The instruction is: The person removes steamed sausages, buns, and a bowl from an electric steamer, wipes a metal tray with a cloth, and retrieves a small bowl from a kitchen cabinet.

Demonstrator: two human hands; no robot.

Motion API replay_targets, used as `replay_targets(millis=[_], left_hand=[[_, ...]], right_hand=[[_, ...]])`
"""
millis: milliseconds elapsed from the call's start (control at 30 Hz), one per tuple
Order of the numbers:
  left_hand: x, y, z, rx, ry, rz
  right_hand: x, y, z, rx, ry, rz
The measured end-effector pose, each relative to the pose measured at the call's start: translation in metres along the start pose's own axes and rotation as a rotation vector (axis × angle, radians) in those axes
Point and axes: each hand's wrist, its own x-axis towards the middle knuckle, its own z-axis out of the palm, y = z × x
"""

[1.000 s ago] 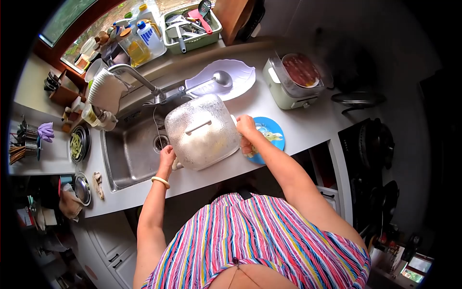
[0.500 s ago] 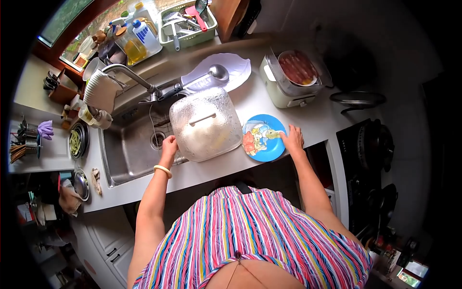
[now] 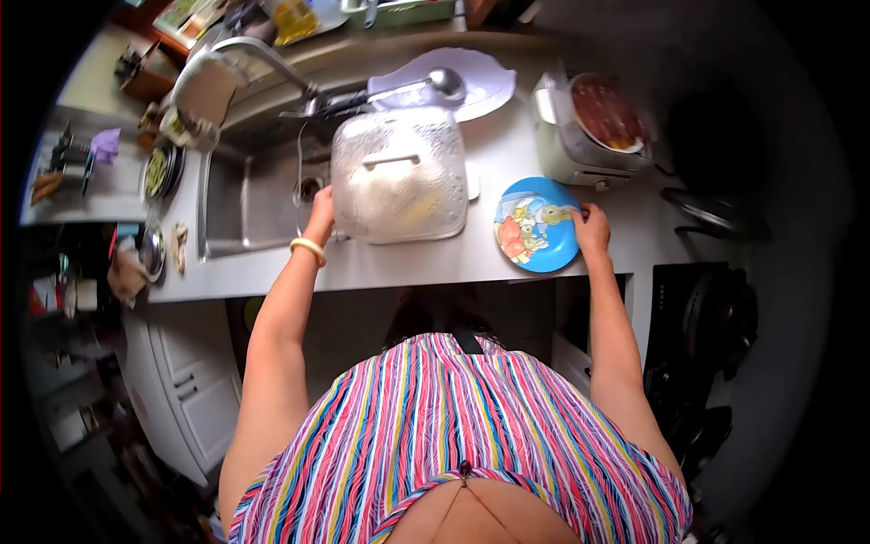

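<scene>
My left hand is closed at the left edge of a square container with a clear, fogged lid. Its fingertips are partly hidden there. The container rests over the right side of the sink and the counter beside it, and a pale tab sticks out on its right. On the counter to the right lies a blue plate with a cartoon rabbit picture. My right hand grips the plate's right rim, thumb on top. A narrow gap separates the plate from the container.
Behind the container, a ladle lies on a white leaf-shaped dish. A steamer base bearing a dish of red meat slices stands back right. The tap arches over the sink. A stove is far right.
The whole view has shifted. The lidded container has moved slightly left, away from the plate, with my left hand at its edge. My right hand stays on the plate's rim.
</scene>
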Motion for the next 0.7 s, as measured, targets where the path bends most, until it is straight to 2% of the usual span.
replay_targets(millis=[33, 100, 233, 300, 367, 433, 467, 500, 533, 567, 600, 667, 700], left_hand=[[-0.002, -0.002, -0.002, 0.016, 0.014, 0.013], [0.000, -0.005, -0.003, 0.010, 0.048, -0.016], [0.018, -0.035, -0.013, 0.120, 0.094, 0.097], [0.026, -0.050, -0.033, 0.300, 0.308, 0.374], [-0.044, 0.002, -0.048, -0.208, 0.488, 0.290], [-0.096, -0.024, -0.088, -0.173, 0.784, 0.453], [-0.119, -0.055, -0.106, -0.267, 0.981, 0.441], [-0.119, -0.127, -0.138, -0.239, 1.186, 0.353], [-0.151, -0.123, -0.130, -0.159, 1.401, 0.142], [-0.157, -0.162, -0.134, -0.143, 1.395, -0.106], [-0.160, -0.201, -0.147, -0.023, 1.140, -0.370], [-0.142, -0.242, -0.142, 0.004, 1.078, -0.321], [-0.148, -0.211, -0.138, -0.031, 0.912, -0.230]], right_hand=[[0.001, 0.003, 0.001, 0.024, -0.024, 0.009], [-0.005, 0.006, -0.001, -0.028, 0.143, -0.096], [-0.020, 0.007, -0.012, 0.094, 0.342, -0.225], [-0.049, -0.018, -0.027, 0.198, 0.373, -0.205], [-0.085, -0.036, -0.035, 0.276, 0.383, -0.243], [-0.122, -0.031, -0.019, 0.477, 0.335, -0.113], [-0.143, -0.036, -0.017, 0.431, 0.308, -0.145], [-0.165, -0.044, -0.012, 0.382, 0.287, -0.176], [-0.188, -0.058, -0.005, 0.448, 0.253, -0.165], [-0.209, -0.073, 0.004, 0.517, 0.219, -0.154], [-0.229, -0.087, 0.011, 0.582, 0.108, -0.188], [-0.270, -0.113, 0.024, 0.608, -0.120, -0.174], [-0.286, -0.123, 0.033, 0.617, -0.220, -0.177]])
